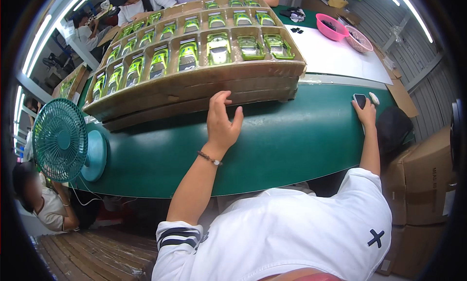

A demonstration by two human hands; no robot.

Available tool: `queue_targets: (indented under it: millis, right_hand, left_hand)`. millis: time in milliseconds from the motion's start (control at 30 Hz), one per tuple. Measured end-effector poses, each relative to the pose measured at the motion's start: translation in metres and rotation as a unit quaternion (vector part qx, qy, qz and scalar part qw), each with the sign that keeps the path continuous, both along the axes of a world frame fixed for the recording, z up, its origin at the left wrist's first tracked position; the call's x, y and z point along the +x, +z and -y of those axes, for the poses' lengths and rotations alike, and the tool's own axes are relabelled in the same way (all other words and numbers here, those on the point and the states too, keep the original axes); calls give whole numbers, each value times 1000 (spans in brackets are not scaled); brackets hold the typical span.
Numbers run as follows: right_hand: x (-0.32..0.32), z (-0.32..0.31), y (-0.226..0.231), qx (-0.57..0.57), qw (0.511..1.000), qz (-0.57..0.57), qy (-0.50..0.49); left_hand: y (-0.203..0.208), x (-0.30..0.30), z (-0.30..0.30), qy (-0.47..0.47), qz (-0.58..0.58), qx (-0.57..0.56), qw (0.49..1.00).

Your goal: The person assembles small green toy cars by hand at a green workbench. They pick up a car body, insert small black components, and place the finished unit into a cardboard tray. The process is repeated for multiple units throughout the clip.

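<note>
My left hand (223,121) hovers over the green table, just in front of the stacked brown compartment trays (194,98). Its thumb and fingers are apart, the fingers slightly curled, and nothing is in them. Bright green toy car body shells (188,54) fill the tray's compartments, one in each. Far to the right, my right hand (367,113) has its fingers around a smartphone (360,101) with a dark screen, at the table's right side. A small white object (374,98) lies right beside the phone.
At left on the green table (160,157) stands a teal fan (61,140). A pink bowl (332,27) and a pink basket (359,39) with dark parts sit on a white sheet (340,62) at far right. Cardboard boxes (428,176) stand right. Other people sit behind the trays and left.
</note>
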State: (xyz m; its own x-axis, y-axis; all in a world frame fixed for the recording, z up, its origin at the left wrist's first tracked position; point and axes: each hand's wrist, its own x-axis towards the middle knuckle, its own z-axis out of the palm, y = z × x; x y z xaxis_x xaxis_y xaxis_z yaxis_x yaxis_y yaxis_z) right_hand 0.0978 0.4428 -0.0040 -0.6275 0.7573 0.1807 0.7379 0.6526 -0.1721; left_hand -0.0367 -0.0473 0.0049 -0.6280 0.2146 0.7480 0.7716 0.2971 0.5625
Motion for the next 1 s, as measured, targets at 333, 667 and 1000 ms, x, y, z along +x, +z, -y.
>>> queue_targets:
  millis: [333, 667, 1000]
  right_hand:
    - [15, 16, 6, 36, 997, -13, -74]
    - [14, 24, 9, 62, 995, -14, -81]
    - [65, 97, -19, 167, 933, -289, 136]
  left_hand:
    - [-1, 3, 10, 63, 60, -54, 995]
    - [4, 16, 2, 41, 95, -60, 993]
    - [33, 36, -9, -60, -39, -112, 991]
